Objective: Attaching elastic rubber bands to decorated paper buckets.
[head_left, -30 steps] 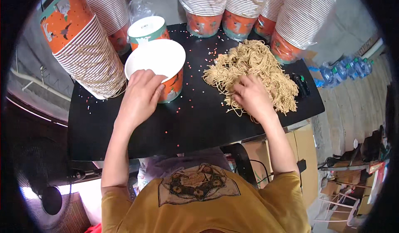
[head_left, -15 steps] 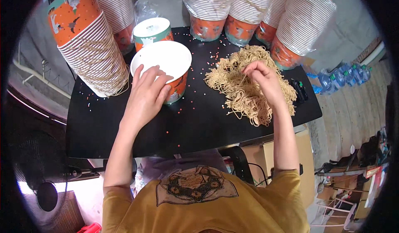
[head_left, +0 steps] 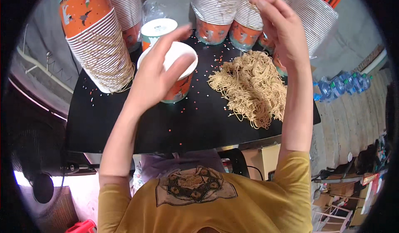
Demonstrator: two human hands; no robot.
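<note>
My left hand (head_left: 151, 81) hovers over a paper bucket (head_left: 179, 91) with an orange and green print and a white inside. Its thumb and fingers are spread, with nothing between them. My right hand (head_left: 282, 27) is raised in front of the wrapped bucket stacks, above a heap of tan cord (head_left: 251, 87). Thumb and fingertips pinch together on what looks like a thin strand of that cord, though little of it shows. Behind my left hand an upside-down bucket (head_left: 160, 27) shows its white base.
A tall leaning stack of nested buckets (head_left: 99, 46), wound with tan cords, stands at the left. Several plastic-wrapped stacks (head_left: 218, 12) line the back. Small orange and white bits (head_left: 182, 111) are scattered over the black table (head_left: 108, 125). Blue-tinted plastic bottles (head_left: 343, 83) lie at the right.
My right hand has risen from the cord heap, up and away from me. My left hand has lifted off the bucket's rim, and its thumb has spread from the fingers.
</note>
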